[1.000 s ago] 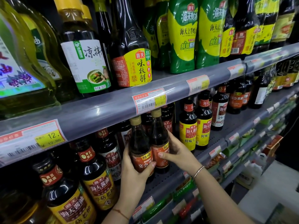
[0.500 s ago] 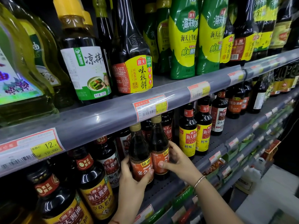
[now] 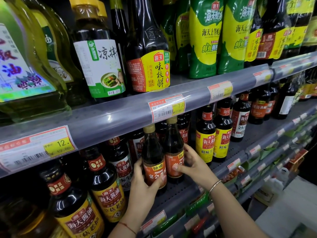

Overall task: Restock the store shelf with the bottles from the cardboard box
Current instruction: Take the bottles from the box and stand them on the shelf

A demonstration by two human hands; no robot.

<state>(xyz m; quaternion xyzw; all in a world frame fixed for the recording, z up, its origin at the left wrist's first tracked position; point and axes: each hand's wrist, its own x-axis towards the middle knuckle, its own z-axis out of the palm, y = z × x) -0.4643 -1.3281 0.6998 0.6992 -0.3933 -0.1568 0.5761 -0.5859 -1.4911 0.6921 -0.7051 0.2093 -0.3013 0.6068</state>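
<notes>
Two dark bottles with gold caps and red-orange labels stand side by side on the grey middle shelf (image 3: 243, 143). My left hand (image 3: 143, 189) wraps the lower part of the left bottle (image 3: 153, 157), thumb across its label. My right hand (image 3: 192, 164) holds the right bottle (image 3: 174, 148), thumb on its label and fingers behind it. Both bottles are upright and rest on the shelf. The cardboard box is out of view.
Soy sauce bottles with yellow labels (image 3: 212, 140) stand just right of my hands, larger dark bottles (image 3: 106, 182) to the left. The upper shelf's front rail (image 3: 120, 115) overhangs the caps closely. Lower shelves (image 3: 257, 170) step out below at the right.
Both hands stay on the same two bottles. The bottles have shifted slightly back on the shelf, and the camera has tilted a little.
</notes>
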